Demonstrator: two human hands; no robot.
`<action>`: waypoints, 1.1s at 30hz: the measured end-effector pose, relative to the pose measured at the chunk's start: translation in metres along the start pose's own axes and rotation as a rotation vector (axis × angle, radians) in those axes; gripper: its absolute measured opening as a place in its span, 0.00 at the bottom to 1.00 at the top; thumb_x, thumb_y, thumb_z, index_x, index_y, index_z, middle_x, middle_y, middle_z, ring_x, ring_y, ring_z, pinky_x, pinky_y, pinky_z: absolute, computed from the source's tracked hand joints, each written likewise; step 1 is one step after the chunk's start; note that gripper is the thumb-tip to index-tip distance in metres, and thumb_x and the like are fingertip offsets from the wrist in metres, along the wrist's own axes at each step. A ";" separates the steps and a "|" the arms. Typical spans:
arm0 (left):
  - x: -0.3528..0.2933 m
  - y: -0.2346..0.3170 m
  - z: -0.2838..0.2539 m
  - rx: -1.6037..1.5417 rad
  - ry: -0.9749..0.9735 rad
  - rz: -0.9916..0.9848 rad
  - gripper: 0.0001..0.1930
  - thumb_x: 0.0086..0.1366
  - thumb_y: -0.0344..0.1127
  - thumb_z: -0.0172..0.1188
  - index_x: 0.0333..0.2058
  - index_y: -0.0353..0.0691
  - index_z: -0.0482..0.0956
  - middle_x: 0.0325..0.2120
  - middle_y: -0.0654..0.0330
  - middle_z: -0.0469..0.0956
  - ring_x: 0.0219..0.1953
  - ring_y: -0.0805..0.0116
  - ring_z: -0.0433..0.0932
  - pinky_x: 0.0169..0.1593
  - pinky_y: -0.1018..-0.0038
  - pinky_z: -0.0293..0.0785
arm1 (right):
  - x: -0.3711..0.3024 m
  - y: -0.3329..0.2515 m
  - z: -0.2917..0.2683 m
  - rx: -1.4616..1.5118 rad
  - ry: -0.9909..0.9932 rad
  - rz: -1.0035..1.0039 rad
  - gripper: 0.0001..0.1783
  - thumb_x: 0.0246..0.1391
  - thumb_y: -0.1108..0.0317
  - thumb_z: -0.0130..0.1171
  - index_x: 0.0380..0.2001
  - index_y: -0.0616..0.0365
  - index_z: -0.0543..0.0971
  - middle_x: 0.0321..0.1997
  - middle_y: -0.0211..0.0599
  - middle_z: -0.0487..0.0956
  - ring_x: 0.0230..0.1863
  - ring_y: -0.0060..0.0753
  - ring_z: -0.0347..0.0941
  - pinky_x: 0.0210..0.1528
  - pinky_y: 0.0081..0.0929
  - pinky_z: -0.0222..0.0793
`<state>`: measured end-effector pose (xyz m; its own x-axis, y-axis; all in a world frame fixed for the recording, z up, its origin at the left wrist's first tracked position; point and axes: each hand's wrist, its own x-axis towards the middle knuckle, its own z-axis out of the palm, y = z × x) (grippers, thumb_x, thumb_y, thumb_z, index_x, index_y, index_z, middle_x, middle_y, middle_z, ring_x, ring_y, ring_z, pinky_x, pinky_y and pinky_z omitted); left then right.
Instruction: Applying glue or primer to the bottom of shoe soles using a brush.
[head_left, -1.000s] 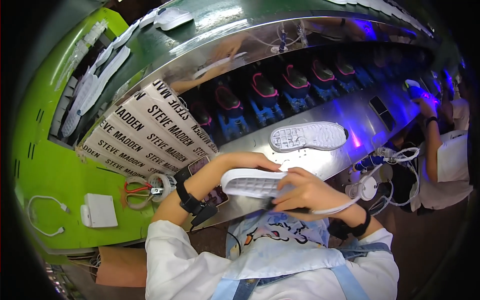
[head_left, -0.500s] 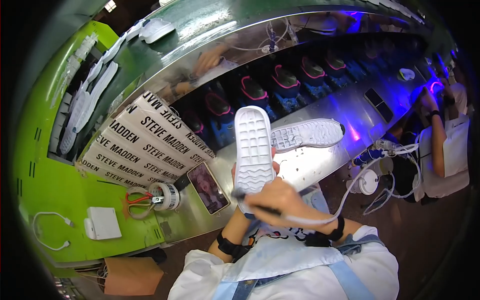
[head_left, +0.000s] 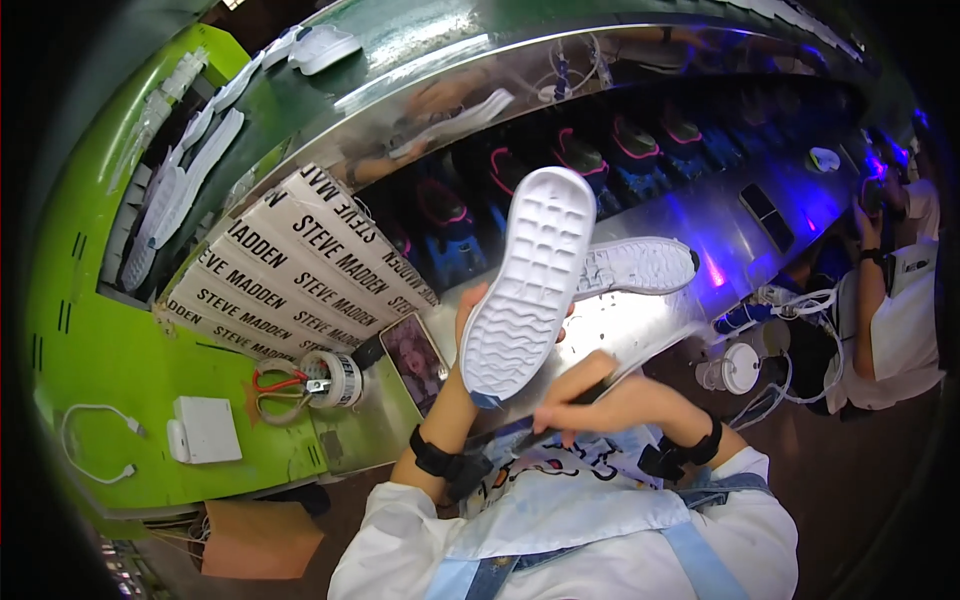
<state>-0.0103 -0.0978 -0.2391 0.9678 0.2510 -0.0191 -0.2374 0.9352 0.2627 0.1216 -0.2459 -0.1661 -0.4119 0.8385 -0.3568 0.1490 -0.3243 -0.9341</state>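
Note:
My left hand (head_left: 468, 308) grips a white shoe sole (head_left: 530, 280) from behind, tilted up with its grid-and-wave tread toward me. Most of those fingers are hidden behind it. In my right hand (head_left: 625, 402), just below and right of the sole, is a dark pen-like tool (head_left: 598, 390) with a pale hose leading off to the right. The tool is apart from the sole, and its tip is blurred. A second white sole (head_left: 640, 267) lies on the metal bench behind the held one.
A printed box (head_left: 310, 260) stands left, beside a phone (head_left: 412, 362), tape roll (head_left: 340, 380) and red-handled scissors (head_left: 275, 378). Dark shoe forms (head_left: 440, 205) line the recess behind. Another person's arm (head_left: 873, 280) and a white lidded cup (head_left: 740, 366) are at right.
The sole in my left hand has moved up and right and tilted rightward. My right hand has drawn the tool away from the sole's lower end, to the right.

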 end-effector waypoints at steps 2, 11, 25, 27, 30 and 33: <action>0.008 0.000 0.009 0.033 -0.015 -0.111 0.38 0.58 0.51 0.45 0.59 0.24 0.56 0.49 0.33 0.68 0.47 0.41 0.74 0.49 0.58 0.74 | 0.003 0.009 0.003 0.003 0.336 -0.531 0.08 0.52 0.72 0.57 0.35 0.65 0.79 0.31 0.38 0.80 0.33 0.29 0.77 0.37 0.22 0.71; 0.019 0.006 0.038 0.265 0.360 -0.511 0.22 0.57 0.44 0.56 0.44 0.32 0.75 0.37 0.54 0.80 0.33 0.67 0.79 0.40 0.77 0.75 | -0.005 0.008 -0.008 -0.335 0.309 -0.670 0.07 0.50 0.74 0.58 0.32 0.64 0.80 0.34 0.41 0.80 0.34 0.33 0.78 0.37 0.25 0.72; 0.003 0.017 0.089 0.364 0.367 -0.225 0.25 0.57 0.48 0.53 0.44 0.31 0.75 0.34 0.52 0.80 0.33 0.64 0.81 0.38 0.76 0.77 | -0.052 0.003 -0.036 -0.490 0.792 -0.727 0.08 0.51 0.78 0.53 0.31 0.67 0.80 0.39 0.48 0.80 0.33 0.34 0.79 0.36 0.24 0.74; 0.003 0.053 0.107 0.828 0.174 0.143 0.24 0.61 0.43 0.50 0.48 0.30 0.71 0.41 0.47 0.77 0.39 0.60 0.79 0.44 0.73 0.77 | -0.049 -0.010 -0.027 -0.282 0.686 -0.828 0.07 0.52 0.77 0.52 0.29 0.67 0.80 0.38 0.51 0.80 0.31 0.36 0.80 0.36 0.27 0.75; -0.015 0.126 0.121 -0.284 -0.203 0.274 0.28 0.68 0.41 0.46 0.59 0.27 0.54 0.56 0.41 0.64 0.49 0.50 0.73 0.49 0.64 0.75 | -0.049 -0.004 -0.025 0.077 0.846 -1.082 0.11 0.57 0.70 0.49 0.29 0.67 0.77 0.39 0.54 0.78 0.27 0.39 0.79 0.32 0.30 0.76; -0.018 0.151 0.146 0.306 0.230 0.838 0.19 0.69 0.37 0.45 0.53 0.30 0.64 0.51 0.44 0.70 0.48 0.56 0.75 0.46 0.71 0.78 | -0.048 0.007 -0.033 -0.009 0.886 -0.997 0.12 0.58 0.69 0.49 0.31 0.67 0.77 0.41 0.53 0.77 0.27 0.38 0.79 0.32 0.30 0.75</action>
<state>-0.0512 0.0022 -0.0588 0.4410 0.8908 0.1097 -0.7892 0.3266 0.5201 0.1721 -0.2741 -0.1558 0.3715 0.7147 0.5926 0.1351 0.5899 -0.7961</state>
